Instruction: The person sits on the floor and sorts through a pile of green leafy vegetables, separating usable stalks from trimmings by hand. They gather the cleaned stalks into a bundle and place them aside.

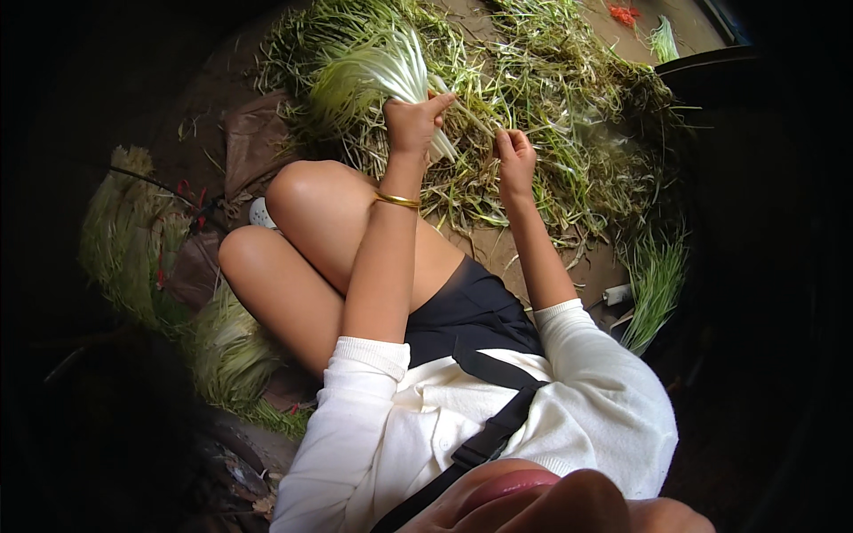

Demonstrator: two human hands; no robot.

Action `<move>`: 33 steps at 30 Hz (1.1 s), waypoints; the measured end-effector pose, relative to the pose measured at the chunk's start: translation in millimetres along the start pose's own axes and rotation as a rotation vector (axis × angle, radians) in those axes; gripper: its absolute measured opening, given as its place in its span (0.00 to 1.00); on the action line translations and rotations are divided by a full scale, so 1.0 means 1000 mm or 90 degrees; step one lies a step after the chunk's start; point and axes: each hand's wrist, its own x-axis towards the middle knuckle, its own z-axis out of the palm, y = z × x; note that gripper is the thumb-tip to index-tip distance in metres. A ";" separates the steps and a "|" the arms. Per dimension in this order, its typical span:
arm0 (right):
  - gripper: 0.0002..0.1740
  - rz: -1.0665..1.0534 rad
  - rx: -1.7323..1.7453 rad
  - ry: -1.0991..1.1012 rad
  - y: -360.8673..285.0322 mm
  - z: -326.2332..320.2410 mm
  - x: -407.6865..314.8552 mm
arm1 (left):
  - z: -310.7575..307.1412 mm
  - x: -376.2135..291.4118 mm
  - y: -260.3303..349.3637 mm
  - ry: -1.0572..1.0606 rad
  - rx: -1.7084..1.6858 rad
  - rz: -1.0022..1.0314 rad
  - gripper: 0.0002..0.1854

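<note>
My left hand [414, 126], with a gold bangle at the wrist, is closed around a bunch of long white-stemmed greens [402, 70] that look like chives. Their pale leaves fan out to the upper left, and the white stem ends stick out below my fist. To its right, my right hand [515, 156] pinches the end of a single thin stalk [476, 120] between thumb and fingers. That stalk slants up to the left, towards my left thumb. Under both hands spreads a heap of loose green leaves and yellowed trimmings [553, 113].
Tied bundles of greens lie at left [133, 246] and beside my knees [233, 340], near brown cloth [256, 133] and red ties. More greens [656, 286] and a white power strip [617, 294] are at right. Red string [624, 14] lies on the floor far back.
</note>
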 end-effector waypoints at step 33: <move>0.10 -0.019 -0.066 -0.093 -0.039 0.108 0.001 | -0.025 0.007 -0.011 -0.027 0.144 -0.109 0.05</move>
